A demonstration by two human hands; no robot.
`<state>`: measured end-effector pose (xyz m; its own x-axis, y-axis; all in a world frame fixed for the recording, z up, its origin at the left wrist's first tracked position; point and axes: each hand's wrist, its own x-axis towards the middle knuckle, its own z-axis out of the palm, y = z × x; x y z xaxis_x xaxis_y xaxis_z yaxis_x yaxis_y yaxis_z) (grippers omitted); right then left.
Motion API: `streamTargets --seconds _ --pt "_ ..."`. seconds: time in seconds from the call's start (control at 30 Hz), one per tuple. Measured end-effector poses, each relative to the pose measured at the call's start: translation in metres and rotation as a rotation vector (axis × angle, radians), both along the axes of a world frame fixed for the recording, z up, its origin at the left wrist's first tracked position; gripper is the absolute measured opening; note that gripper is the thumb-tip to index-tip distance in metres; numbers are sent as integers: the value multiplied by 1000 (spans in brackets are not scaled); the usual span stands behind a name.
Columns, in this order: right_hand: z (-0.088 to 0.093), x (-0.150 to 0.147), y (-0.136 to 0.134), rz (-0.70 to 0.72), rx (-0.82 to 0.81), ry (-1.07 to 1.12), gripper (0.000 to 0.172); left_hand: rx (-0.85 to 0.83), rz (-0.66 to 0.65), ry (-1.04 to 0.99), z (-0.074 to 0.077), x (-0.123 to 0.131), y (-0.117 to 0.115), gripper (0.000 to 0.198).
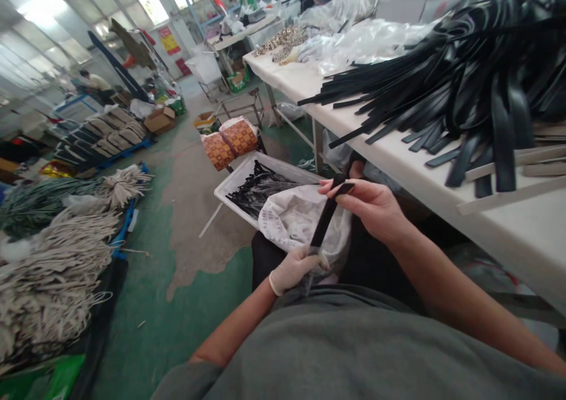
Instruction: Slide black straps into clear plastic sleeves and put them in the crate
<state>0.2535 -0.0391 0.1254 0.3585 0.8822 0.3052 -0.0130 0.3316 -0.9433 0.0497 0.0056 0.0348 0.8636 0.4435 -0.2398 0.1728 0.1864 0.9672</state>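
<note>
A black strap (325, 220) runs slantwise between my two hands over my lap. My left hand (295, 268), in a pale glove, is closed around its lower part. The bare fingers of my right hand (369, 202) pinch its upper end. Just beyond the hands stands a white sack (283, 205) with its mouth rolled open. Behind the sack is a white plastic bin (224, 192) holding many black strips (260, 187). What lies under my left hand is partly hidden.
Black straps (477, 81) hang over the edge of the white table (380, 152) to my right. A stool with a checked cushion (230, 143) stands past the bin. Bundles of beige strips (57, 264) lie on the left. People work at the back.
</note>
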Motion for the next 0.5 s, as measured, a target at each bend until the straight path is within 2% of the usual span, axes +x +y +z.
streamTargets --seconds 0.07,0.13,0.2,0.27,0.33,0.37,0.43,0.5 --pt "-6 17 -8 -73 -67 -25 16 -155 76 11 -22 -13 -5 46" --pt "-17 35 -19 -190 -160 -84 20 -268 265 56 -43 -26 1 49" --pt "-33 53 -32 -233 -305 -169 28 -331 441 98 -59 -40 20 44" --pt "-50 67 -43 -195 -474 -223 34 -349 522 138 -67 -50 53 37" --pt "-64 76 -47 -169 -566 -220 37 -360 573 212 -64 -56 97 32" --pt "-69 77 -43 -182 -561 -205 36 -353 592 245 -58 -56 123 28" --pt "-74 78 -25 -237 -469 -165 34 -292 633 232 -38 -51 179 27" --pt "-73 77 5 -297 -345 -147 31 -171 728 157 -10 -41 234 30"
